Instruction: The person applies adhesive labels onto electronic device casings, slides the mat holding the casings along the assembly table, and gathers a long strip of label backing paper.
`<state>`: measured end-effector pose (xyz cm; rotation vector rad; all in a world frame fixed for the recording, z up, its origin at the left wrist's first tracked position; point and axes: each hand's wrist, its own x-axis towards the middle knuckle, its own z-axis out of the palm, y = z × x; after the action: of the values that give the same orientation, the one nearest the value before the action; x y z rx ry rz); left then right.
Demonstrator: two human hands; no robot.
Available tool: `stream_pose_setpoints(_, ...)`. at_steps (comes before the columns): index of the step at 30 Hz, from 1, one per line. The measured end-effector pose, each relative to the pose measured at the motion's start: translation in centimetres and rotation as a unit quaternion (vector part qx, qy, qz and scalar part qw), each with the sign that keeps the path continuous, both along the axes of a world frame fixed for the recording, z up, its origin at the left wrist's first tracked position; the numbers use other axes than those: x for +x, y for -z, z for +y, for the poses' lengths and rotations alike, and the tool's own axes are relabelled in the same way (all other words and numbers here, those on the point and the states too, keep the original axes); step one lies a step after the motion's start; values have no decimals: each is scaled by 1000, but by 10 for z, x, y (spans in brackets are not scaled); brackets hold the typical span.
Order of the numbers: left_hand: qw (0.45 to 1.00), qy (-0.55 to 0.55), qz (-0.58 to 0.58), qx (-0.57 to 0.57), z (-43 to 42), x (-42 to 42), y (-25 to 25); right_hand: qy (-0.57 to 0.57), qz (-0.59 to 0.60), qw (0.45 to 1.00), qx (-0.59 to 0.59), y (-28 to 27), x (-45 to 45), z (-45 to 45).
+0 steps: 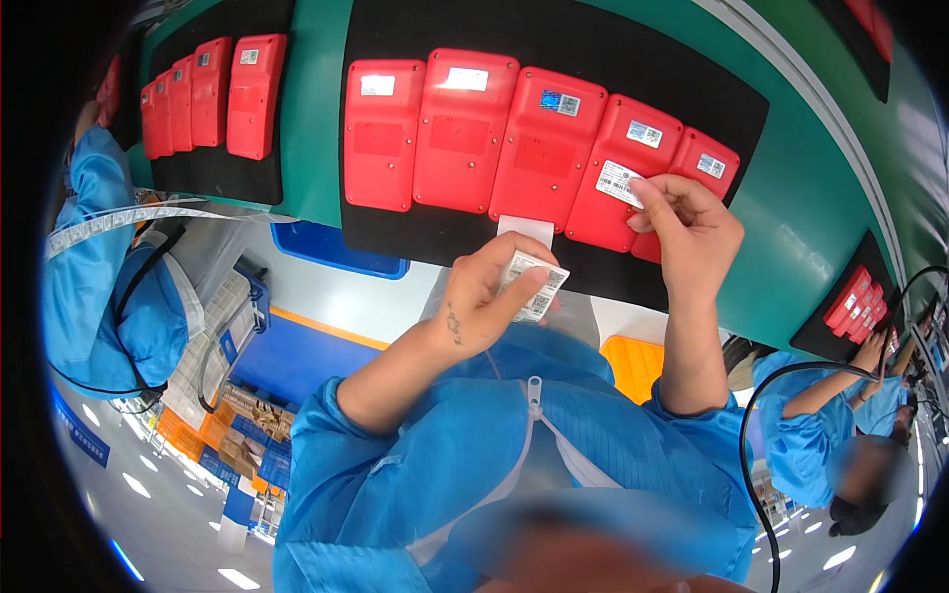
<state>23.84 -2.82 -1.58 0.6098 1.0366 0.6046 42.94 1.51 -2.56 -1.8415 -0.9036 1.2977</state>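
Note:
My left hand [504,292] is closed round a small stack of white printed labels [535,287], thumb on top, by the near edge of a black mat [395,229]. Between the thumb and fingers of my right hand [687,222] is one white label [619,183] with printed codes, over the fourth red device [615,222]. Whether that label touches the device I cannot tell. Several red devices lie side by side on the mat, including one at the left [379,138] and one in the middle [539,158]. Each has a small sticker near its far end.
A second black mat [265,183] with red devices lies at the left, and another [830,341] at the right. A blue tray [341,252] and a yellow bin [633,368] are below the table edge. Co-workers in blue [109,306] [806,420] are at both sides; a black cable hangs at the right.

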Motion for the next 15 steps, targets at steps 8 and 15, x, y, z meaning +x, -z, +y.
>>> stream_pose_setpoints(8,995,38,91,-2,0,-10,-7,-231,-452,861,-26,-22,-8,11)
stream_pose_setpoints(15,997,-15,71,-3,1,-22,-10,-108,263,959,10,-15,-51,-38)
